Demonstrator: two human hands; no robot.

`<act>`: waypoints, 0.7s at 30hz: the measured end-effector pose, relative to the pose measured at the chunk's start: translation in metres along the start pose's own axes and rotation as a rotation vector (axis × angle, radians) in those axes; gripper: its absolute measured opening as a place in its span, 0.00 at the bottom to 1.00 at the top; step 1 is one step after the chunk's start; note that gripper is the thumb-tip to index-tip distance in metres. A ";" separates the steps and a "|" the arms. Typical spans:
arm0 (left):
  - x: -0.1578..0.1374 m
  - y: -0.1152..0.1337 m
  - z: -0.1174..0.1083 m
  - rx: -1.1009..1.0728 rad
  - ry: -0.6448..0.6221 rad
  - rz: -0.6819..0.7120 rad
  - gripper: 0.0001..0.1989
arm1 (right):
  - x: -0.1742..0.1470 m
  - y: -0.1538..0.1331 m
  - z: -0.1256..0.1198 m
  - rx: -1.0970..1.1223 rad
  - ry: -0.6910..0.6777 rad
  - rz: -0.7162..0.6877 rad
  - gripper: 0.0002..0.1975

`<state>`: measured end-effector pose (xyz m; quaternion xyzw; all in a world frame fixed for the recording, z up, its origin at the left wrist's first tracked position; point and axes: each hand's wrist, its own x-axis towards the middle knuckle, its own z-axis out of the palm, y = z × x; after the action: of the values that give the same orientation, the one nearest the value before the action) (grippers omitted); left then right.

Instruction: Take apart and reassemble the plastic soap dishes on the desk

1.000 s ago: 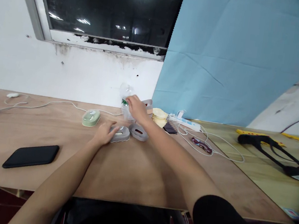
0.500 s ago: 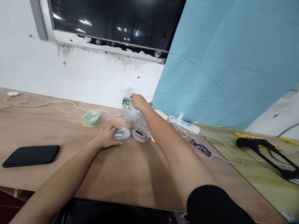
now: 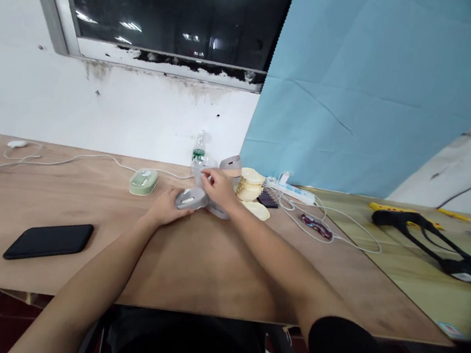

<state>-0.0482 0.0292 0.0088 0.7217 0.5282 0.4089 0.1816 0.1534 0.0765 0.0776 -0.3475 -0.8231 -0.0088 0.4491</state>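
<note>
My left hand (image 3: 166,207) grips the left side of a grey oval case half (image 3: 191,199), its thumb along the near edge. A small pale oblong piece lies inside that half. Above and just right of it is my right hand (image 3: 218,187), thumb and fingers pinched together; anything between them is too small to make out. A second grey case half (image 3: 217,212) sits on the table under my right hand, partly hidden. Just behind the hands stand a clear plastic container (image 3: 201,166) and a clear bottle (image 3: 198,150) with a green label.
Left are a light green oval case (image 3: 144,182) and a black phone (image 3: 49,240). Right are a grey-and-beige container (image 3: 231,166), stacked pale yellow pieces (image 3: 250,185), a flat yellow piece (image 3: 258,211), a power strip (image 3: 293,193) with cables, a dark red object (image 3: 316,226) and a black strapped frame (image 3: 432,249).
My right hand has come back from the clear container toward me, down to the grey case half. My left hand stays on that half, which now looks slightly tilted.
</note>
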 end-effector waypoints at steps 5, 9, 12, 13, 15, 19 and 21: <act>-0.002 0.011 0.001 -0.051 0.127 0.126 0.33 | -0.072 0.003 0.007 -0.001 0.040 0.143 0.14; -0.009 0.020 0.011 -0.193 0.048 0.179 0.34 | -0.085 0.008 0.017 0.006 -0.061 0.033 0.16; -0.015 0.026 0.019 -0.266 -0.020 0.232 0.36 | -0.086 0.008 0.024 0.001 -0.101 -0.105 0.14; -0.016 0.028 0.021 -0.282 -0.031 0.245 0.36 | -0.087 0.008 0.025 0.005 -0.114 -0.133 0.14; -0.018 0.030 0.024 -0.303 -0.032 0.253 0.35 | -0.089 0.005 0.024 0.027 -0.120 -0.145 0.12; -0.018 0.028 0.025 -0.285 -0.027 0.251 0.35 | -0.092 0.001 0.018 0.113 -0.077 -0.083 0.12; -0.017 0.027 0.024 -0.272 -0.010 0.261 0.36 | -0.091 0.001 0.015 0.166 -0.022 -0.030 0.14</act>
<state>-0.0146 0.0076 0.0060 0.7550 0.3692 0.4927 0.2256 0.1755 0.0309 -0.0002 -0.2970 -0.8310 0.0566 0.4669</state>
